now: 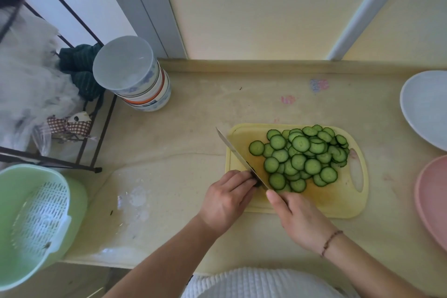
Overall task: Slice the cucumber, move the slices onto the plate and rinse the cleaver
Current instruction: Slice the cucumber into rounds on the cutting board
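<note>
1. Cleaver (238, 157): blade seen nearly edge-on, long axis diagonal, tip pointing far-left past the board's left edge, handle end near-right inside the right hand (298, 219). Blade narrow, grey, metallic.
2. Right hand: fingers wrapped around the cleaver handle, forefinger stretched forward toward the blade's spine. A thin beaded bracelet (331, 241) sits on the wrist.
3. Left hand (226, 199): fingers curled, tips pinching the cucumber stub (256, 180), a small dark-green end piece lying against the blade at the near-left part of the board.
4. Cucumber slices (302, 158): thin rounds, pale green flesh with dark rims, heaped and overlapping across the board's middle and far-right; one round lies apart at the left of the pile.
5. Cutting board (338, 203): pale yellow plastic, handle slot at the right end, resting on the cream counter (188, 143).
6. White plate (425, 106): far right, holding nothing visible.
7. Pink plate (433, 198): near right, partly out of view.
8. Stacked bowls (135, 75): far left, upside down.
9. Green basket (36, 220): near left, with a white perforated strainer insert.
</note>
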A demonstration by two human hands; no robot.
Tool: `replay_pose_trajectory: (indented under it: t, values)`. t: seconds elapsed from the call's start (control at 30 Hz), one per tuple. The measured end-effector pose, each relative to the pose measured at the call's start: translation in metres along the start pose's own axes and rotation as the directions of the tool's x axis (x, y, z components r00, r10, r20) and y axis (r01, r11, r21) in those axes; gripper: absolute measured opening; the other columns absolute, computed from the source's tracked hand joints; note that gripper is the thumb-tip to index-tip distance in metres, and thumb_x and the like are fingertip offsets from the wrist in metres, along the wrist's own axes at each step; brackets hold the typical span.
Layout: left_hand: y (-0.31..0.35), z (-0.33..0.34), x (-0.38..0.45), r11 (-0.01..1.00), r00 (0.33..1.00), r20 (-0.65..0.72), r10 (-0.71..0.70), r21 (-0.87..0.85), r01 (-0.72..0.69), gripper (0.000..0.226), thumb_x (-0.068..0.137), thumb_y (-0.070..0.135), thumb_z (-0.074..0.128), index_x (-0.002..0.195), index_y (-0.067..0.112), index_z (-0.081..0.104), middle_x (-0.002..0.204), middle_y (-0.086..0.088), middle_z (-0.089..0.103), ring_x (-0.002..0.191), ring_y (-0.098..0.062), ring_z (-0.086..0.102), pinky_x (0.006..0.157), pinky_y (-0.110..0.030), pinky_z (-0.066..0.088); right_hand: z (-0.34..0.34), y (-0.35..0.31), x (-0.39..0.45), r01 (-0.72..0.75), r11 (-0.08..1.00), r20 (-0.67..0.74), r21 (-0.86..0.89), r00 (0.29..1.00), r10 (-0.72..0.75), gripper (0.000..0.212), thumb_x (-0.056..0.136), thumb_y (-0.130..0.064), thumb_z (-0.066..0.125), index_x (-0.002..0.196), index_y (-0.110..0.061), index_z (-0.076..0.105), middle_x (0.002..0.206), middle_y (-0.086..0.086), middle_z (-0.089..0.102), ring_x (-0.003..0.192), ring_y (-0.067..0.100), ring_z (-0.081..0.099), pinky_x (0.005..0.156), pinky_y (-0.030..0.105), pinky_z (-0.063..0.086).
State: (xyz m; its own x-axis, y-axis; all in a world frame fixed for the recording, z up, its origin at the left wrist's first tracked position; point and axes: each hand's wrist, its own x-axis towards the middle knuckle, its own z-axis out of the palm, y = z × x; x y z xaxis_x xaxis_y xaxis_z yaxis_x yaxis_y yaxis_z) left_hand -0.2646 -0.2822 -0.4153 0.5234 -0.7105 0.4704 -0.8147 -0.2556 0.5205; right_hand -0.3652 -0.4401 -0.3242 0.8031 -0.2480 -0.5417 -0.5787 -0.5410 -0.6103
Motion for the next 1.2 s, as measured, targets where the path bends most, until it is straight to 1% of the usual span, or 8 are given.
replay_pose_trajectory:
  t: [0.2, 0.37, 0.5, 0.67, 0.8, 0.9, 1.07, 1.2]
  values:
    - [-0.003, -0.003, -0.002, 0.999, 1.0, 0.017, -0.022, 0.025, 0.022, 0.016, 0.091, 0.011, 0.072, 0.105, 0.004, 0.075, 0.107, -0.007, 0.069, 0.089, -0.024, 0.066, 0.076, -0.031, 0.057, -0.008, 0.005, 0.005, -0.035, 0.997, -0.007, 0.063, 0.999, 0.036, 0.057, 0.086, -0.065, 0.025, 0.062, -0.016, 0.039, 0.046, -0.008, 0.037, 0.04, 0.005, 0.034, 0.048, 0.025, 0.034]
    - [-0.003, -0.004, 0.0, 0.999, 0.999, 0.028, -0.033, 0.0, 0.033, 0.014, 0.088, 0.006, 0.074, 0.102, 0.004, 0.074, 0.105, -0.006, 0.068, 0.089, -0.022, 0.065, 0.076, -0.03, 0.056, -0.015, -0.001, -0.013, -0.034, 0.988, 0.045, 0.152, 0.999, 0.027, 0.056, 0.086, -0.065, 0.028, 0.064, -0.015, 0.04, 0.044, -0.008, 0.034, 0.036, 0.005, 0.03, 0.043, 0.021, 0.029]
    - [-0.002, -0.004, 0.0, 0.999, 0.999, 0.035, -0.034, -0.02, 0.035, 0.011, 0.089, 0.006, 0.073, 0.1, 0.004, 0.074, 0.106, -0.005, 0.069, 0.09, -0.022, 0.065, 0.079, -0.03, 0.056, -0.017, -0.009, -0.027, -0.002, 0.996, 0.032, 0.091, 0.999, -0.001, 0.059, 0.079, -0.069, 0.026, 0.063, -0.015, 0.044, 0.051, -0.005, 0.04, 0.044, 0.007, 0.036, 0.049, 0.033, 0.038]
    - [-0.002, -0.004, 0.001, 0.999, 0.999, 0.034, -0.039, -0.025, 0.04, 0.013, 0.089, 0.006, 0.072, 0.102, 0.005, 0.075, 0.108, -0.004, 0.07, 0.091, -0.023, 0.066, 0.081, -0.028, 0.056, -0.012, -0.011, -0.029, 0.011, 1.0, -0.008, -0.005, 1.0, -0.011, 0.059, 0.08, -0.068, 0.022, 0.061, -0.016, 0.044, 0.051, -0.002, 0.044, 0.044, 0.007, 0.039, 0.049, 0.023, 0.036]
    - [-0.002, -0.004, 0.001, 0.999, 0.999, 0.045, -0.027, -0.031, 0.028, 0.013, 0.092, 0.01, 0.07, 0.104, 0.007, 0.075, 0.111, -0.003, 0.07, 0.095, -0.022, 0.066, 0.083, -0.027, 0.055, -0.005, -0.006, -0.016, 0.007, 1.0, -0.002, -0.002, 1.0, -0.007, 0.062, 0.083, -0.067, 0.022, 0.062, -0.014, 0.044, 0.051, -0.003, 0.043, 0.045, 0.007, 0.039, 0.049, 0.025, 0.036]
    - [-0.001, -0.003, 0.001, 0.999, 0.998, 0.039, -0.041, -0.033, 0.042, 0.013, 0.094, 0.014, 0.07, 0.103, 0.007, 0.076, 0.11, -0.004, 0.071, 0.093, -0.021, 0.067, 0.083, -0.028, 0.055, 0.002, 0.0, 0.0, -0.011, 1.0, 0.008, 0.014, 1.0, 0.011, 0.068, 0.083, -0.069, 0.021, 0.067, -0.009, 0.049, 0.055, 0.001, 0.049, 0.05, 0.012, 0.045, 0.055, 0.033, 0.042]
    - [-0.003, -0.005, -0.002, 0.999, 0.998, 0.044, -0.043, 0.001, 0.043, 0.016, 0.093, 0.013, 0.07, 0.105, 0.004, 0.075, 0.108, -0.007, 0.069, 0.091, -0.023, 0.065, 0.08, -0.029, 0.056, -0.002, 0.005, 0.01, -0.039, 0.997, -0.002, 0.059, 0.999, 0.039, 0.058, 0.083, -0.068, 0.023, 0.063, -0.017, 0.041, 0.048, -0.006, 0.039, 0.04, 0.004, 0.035, 0.049, 0.024, 0.034]
    - [-0.003, -0.007, -0.002, 0.998, 0.997, 0.054, -0.061, -0.008, 0.062, 0.017, 0.09, 0.009, 0.071, 0.105, 0.004, 0.074, 0.106, -0.007, 0.067, 0.09, -0.022, 0.065, 0.077, -0.03, 0.056, -0.008, 0.004, 0.003, -0.046, 0.996, -0.01, 0.077, 0.999, 0.047, 0.058, 0.086, -0.067, 0.025, 0.063, -0.016, 0.04, 0.046, -0.007, 0.036, 0.038, 0.005, 0.033, 0.047, 0.025, 0.032]
